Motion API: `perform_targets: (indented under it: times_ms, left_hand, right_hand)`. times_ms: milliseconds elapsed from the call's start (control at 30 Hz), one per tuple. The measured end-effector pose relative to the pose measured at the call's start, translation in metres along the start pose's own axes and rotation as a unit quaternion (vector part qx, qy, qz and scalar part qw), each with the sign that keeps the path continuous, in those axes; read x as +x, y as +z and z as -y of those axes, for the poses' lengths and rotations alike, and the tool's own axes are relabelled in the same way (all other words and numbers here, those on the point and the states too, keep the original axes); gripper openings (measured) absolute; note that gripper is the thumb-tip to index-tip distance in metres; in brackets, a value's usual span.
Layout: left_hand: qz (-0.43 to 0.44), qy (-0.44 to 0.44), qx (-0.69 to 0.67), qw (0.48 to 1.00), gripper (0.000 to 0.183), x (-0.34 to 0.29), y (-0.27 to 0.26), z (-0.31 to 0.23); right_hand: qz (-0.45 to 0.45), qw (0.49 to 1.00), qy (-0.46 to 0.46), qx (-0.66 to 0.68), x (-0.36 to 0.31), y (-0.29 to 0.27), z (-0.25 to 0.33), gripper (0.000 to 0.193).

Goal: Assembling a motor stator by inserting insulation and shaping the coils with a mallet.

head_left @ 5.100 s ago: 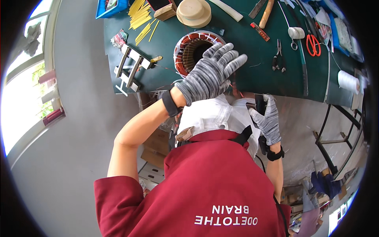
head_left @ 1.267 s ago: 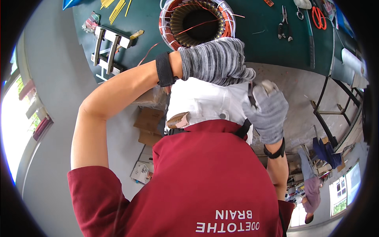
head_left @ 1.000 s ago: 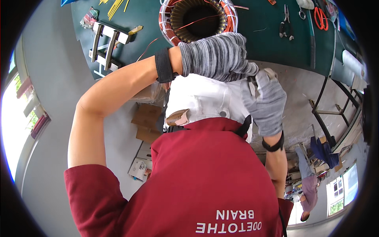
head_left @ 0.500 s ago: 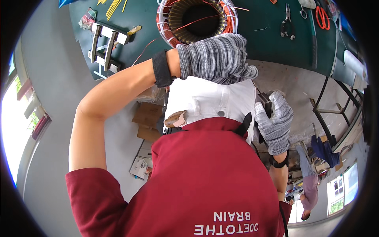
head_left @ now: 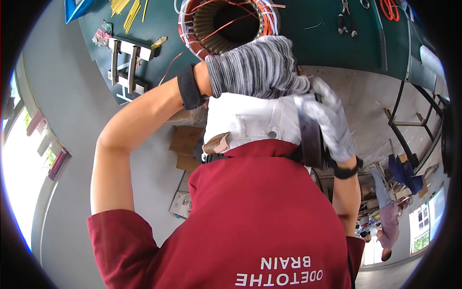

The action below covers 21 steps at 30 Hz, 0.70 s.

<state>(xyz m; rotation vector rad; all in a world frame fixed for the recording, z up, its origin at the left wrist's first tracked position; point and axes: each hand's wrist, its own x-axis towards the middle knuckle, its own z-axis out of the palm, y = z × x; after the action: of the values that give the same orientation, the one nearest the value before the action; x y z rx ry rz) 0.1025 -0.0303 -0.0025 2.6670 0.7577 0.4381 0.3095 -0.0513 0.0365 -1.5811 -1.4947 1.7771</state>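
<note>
Both my hands wear grey knit gloves. My left hand (head_left: 255, 67), in a striped glove, is closed in front of my waist, just below the near rim of a motor stator (head_left: 190, 29). What its fingers hold is hidden. The stator is a ring with copper-red windings, white lacing and a dark hollow middle. My right hand (head_left: 334, 120) is smeared by motion, its fingertips close to the left fist. It grips a dark, flat, long object (head_left: 312, 142) beside my right hip; its kind is unclear. A loose red wire (head_left: 172, 67) trails off the stator to the left.
On the green table (head_left: 317, 45) lie yellow strips (head_left: 132, 17), a metal frame fixture (head_left: 127, 65), pliers (head_left: 344, 21) and red-handled scissors (head_left: 390, 9). Cardboard boxes (head_left: 185, 139) stand by the wall. At right are a black metal frame (head_left: 399, 111) and another person (head_left: 387, 221).
My right hand has risen from beside my hip toward my left hand, bringing the dark object with it. My left fist stays beside the stator; the whole view has shifted a little.
</note>
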Motion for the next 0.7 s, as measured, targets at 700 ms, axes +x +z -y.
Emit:
perform_targets:
  times_ms: [700]
  left_hand:
    - [-0.011, -0.005, -0.053, 0.999, 0.021, 0.002, -0.01, -0.002]
  right_hand:
    - [0.158, 0.909, 0.249, 0.296, -0.022, -0.03, 0.002, 0.02]
